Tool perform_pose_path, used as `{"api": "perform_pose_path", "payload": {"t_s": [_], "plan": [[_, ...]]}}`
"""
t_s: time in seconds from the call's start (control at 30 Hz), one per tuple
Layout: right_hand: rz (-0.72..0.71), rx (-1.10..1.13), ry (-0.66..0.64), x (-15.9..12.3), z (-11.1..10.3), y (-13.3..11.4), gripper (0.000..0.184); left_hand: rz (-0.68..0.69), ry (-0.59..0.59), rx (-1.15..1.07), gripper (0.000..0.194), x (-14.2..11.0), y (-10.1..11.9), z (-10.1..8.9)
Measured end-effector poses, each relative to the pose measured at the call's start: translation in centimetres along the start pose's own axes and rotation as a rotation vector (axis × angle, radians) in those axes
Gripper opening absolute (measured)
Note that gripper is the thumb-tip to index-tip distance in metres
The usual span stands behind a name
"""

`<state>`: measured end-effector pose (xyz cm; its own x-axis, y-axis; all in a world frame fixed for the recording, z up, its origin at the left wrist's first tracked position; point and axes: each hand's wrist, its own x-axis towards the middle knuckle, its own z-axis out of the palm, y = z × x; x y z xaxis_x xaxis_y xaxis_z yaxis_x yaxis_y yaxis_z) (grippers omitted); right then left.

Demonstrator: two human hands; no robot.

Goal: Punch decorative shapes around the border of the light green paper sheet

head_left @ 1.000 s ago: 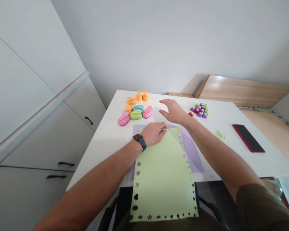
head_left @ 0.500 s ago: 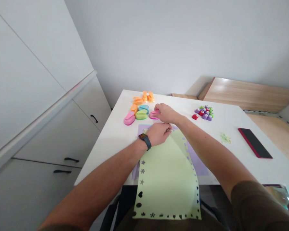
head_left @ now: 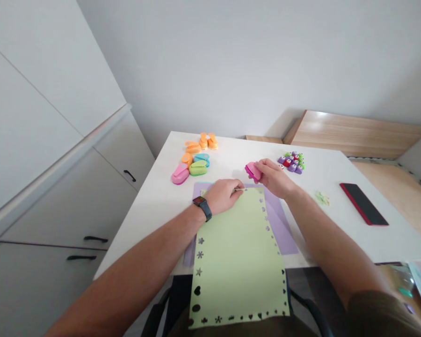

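Observation:
A light green sheet of paper [head_left: 238,252] lies over the table's front edge and hangs toward me, with hearts, stars, flowers and other shapes punched along its borders. My left hand [head_left: 225,195], with a dark watch on its wrist, pinches the sheet's far edge. In my right hand [head_left: 272,177] is a pink craft punch [head_left: 253,172], held in the air beyond the sheet's far right corner. Purple paper [head_left: 284,234] shows beneath the green sheet.
Larger punches stand at the back left: another pink one [head_left: 180,174], a green one [head_left: 198,168], a blue one [head_left: 201,159] and several orange ones [head_left: 192,148]. Small punches [head_left: 293,162] cluster at right. Green paper scraps [head_left: 322,198] and a black-and-red flat case [head_left: 364,204] lie farther right.
My right hand has picked up the pink punch from beside the green one and carried it to the right. My left hand keeps its pinch on the sheet. The view has shifted slightly.

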<state>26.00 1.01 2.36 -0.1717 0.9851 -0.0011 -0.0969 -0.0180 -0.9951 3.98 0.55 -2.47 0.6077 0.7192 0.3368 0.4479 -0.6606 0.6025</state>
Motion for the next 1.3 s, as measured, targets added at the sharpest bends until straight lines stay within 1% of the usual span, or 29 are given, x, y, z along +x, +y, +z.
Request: {"api": "perform_pose_path", "payload": {"t_s": [0.1, 0.17, 0.3, 0.4, 0.47, 0.57, 0.67, 0.73, 0.83, 0.93, 1.0, 1.1, 1.2, 1.23, 1.3], "plan": [[-0.017, 0.1, 0.035, -0.7, -0.4, 0.3, 0.03, -0.014, 0.009, -0.011, 0.016, 0.0, 0.1, 0.0], [-0.023, 0.127, 0.044, -0.9, -0.7, 0.5, 0.029, -0.029, 0.008, -0.017, 0.015, 0.1, 0.1, -0.1], [-0.039, 0.141, 0.083, -1.2, -1.4, 0.9, 0.026, -0.037, -0.001, -0.026, 0.014, 0.1, 0.3, -0.2], [-0.009, 0.113, 0.098, -1.4, -1.8, 1.1, 0.022, -0.042, -0.005, -0.031, 0.015, 0.1, 0.4, -0.2], [0.02, 0.072, 0.12, -1.5, -1.8, 1.3, 0.025, -0.043, -0.01, -0.039, 0.015, 0.1, 0.4, -0.3], [0.039, 0.038, 0.139, -1.7, -1.8, 1.5, 0.035, -0.045, -0.01, -0.036, 0.015, 0.1, 0.5, -0.3], [0.019, -0.005, 0.147, -1.8, -1.8, 1.9, 0.05, -0.055, -0.007, -0.021, 0.015, 0.1, 0.6, -0.2], [-0.006, -0.033, 0.164, -1.7, -2.0, 2.2, 0.057, -0.058, -0.005, -0.018, 0.016, 0.1, 0.6, -0.2], [-0.041, -0.052, 0.163, -1.4, -2.3, 2.5, 0.054, -0.058, -0.01, -0.016, 0.018, 0.1, 0.6, -0.2], [-0.065, -0.064, 0.13, -1.4, -2.4, 2.5, 0.047, -0.057, -0.012, -0.009, 0.018, 0.1, 0.6, -0.2], [-0.071, -0.054, 0.108, -1.6, -2.3, 2.3, 0.045, -0.054, -0.008, -0.002, 0.018, 0.1, 0.7, -0.3], [-0.063, -0.04, 0.088, -1.8, -2.1, 2.0, 0.051, -0.049, -0.011, 0.011, 0.017, 0.2, 0.7, -0.3], [-0.044, -0.051, 0.121, -1.9, -2.0, 2.0, 0.061, -0.053, -0.016, 0.014, 0.017, 0.2, 0.8, -0.3], [-0.038, -0.055, 0.131, -1.8, -2.0, 2.0, 0.061, -0.054, -0.018, 0.012, 0.018, 0.2, 0.8, -0.3], [-0.033, -0.052, 0.122, -1.7, -2.1, 1.9, 0.055, -0.054, -0.019, 0.011, 0.018, 0.2, 0.8, -0.3]]}}
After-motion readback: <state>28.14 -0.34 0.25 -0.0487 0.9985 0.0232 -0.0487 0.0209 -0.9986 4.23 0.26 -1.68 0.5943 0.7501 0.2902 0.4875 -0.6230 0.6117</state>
